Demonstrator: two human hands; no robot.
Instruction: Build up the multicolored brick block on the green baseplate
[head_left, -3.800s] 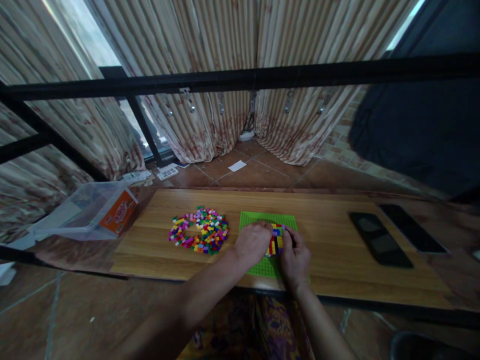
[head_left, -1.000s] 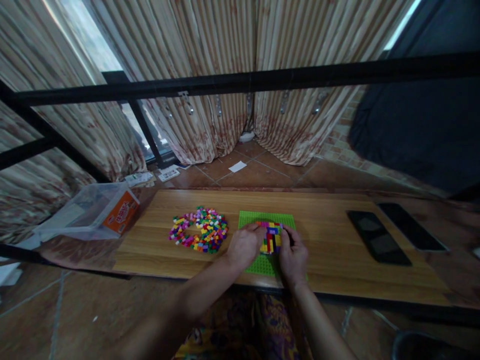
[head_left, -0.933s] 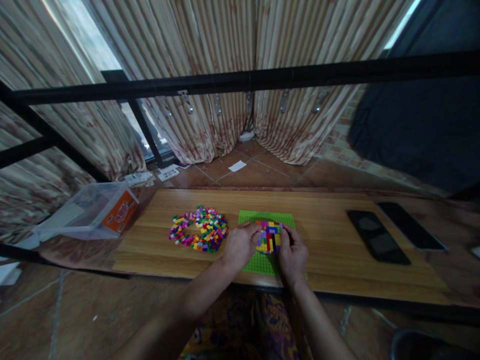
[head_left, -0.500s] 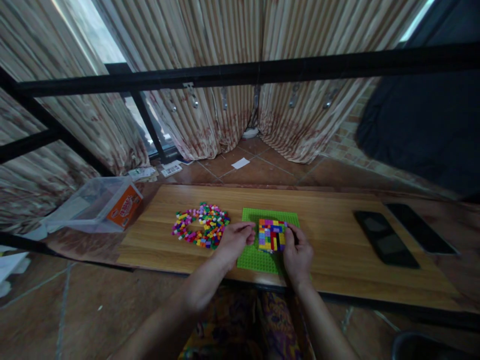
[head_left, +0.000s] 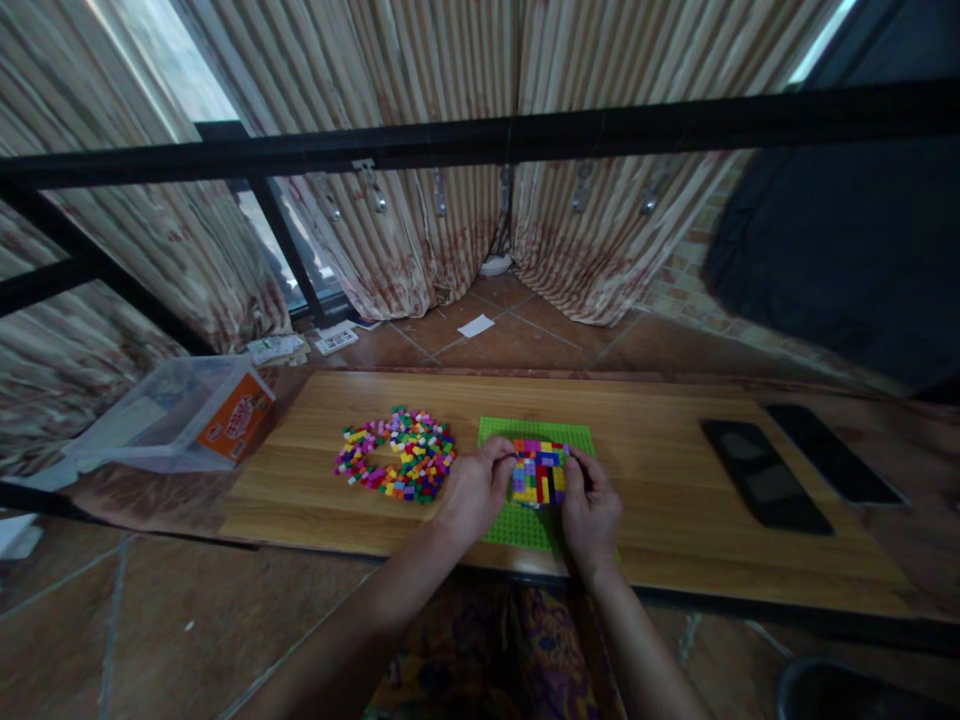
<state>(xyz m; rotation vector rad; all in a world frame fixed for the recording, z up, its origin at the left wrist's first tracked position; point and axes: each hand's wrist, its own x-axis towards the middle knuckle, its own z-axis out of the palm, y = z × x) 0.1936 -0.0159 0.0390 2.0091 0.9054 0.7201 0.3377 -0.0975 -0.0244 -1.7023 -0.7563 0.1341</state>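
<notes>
A multicoloured block of small toy bricks point(head_left: 540, 472) is over the green studded baseplate point(head_left: 525, 535), slightly tilted toward me. My right hand point(head_left: 592, 508) is closed round the block's right side, thumb and fingers along that edge. My left hand point(head_left: 478, 488) is pinched at the block's upper left edge and appears to touch it. Whatever lies between those left fingertips is too small or hidden to make out. Left of that hand is a loose pile of colourful toy bricks point(head_left: 420, 460), spread in a rough ring on the wooden table point(head_left: 300, 510).
Two dark phone-like slabs point(head_left: 765, 477) point(head_left: 832, 455) lie toward the right, one on the tabletop and one at its far edge. A clear plastic bin point(head_left: 176, 410) with an orange label stands off the left end. A black metal bar point(head_left: 450, 140) crosses before curtains.
My left hand has come right, from just beside the block to its upper left edge. My right hand keeps its hold. The whole view has shifted slightly.
</notes>
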